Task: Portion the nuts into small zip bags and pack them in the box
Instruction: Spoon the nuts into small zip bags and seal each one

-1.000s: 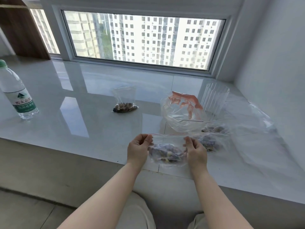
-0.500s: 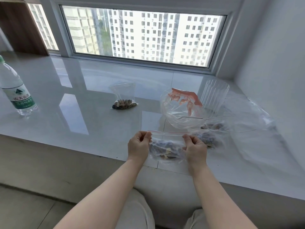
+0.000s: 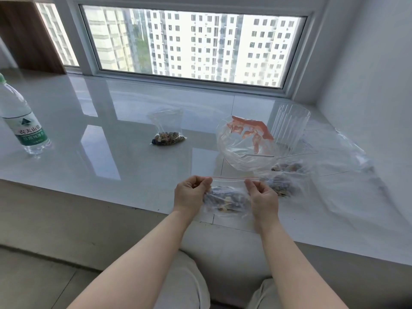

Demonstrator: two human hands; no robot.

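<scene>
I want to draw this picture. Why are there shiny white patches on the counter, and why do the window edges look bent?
Head view: daylight from the window mirrors off the glossy countertop, making pale glare patches; the wide-angle lens bows the window frame; the zip bag between the left hand and right hand looks slightly soft.

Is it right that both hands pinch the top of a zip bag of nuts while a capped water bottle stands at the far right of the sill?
Not quite: in the head view the water bottle stands at the far left. Both the left hand and right hand do pinch the zip bag of nuts.
</scene>
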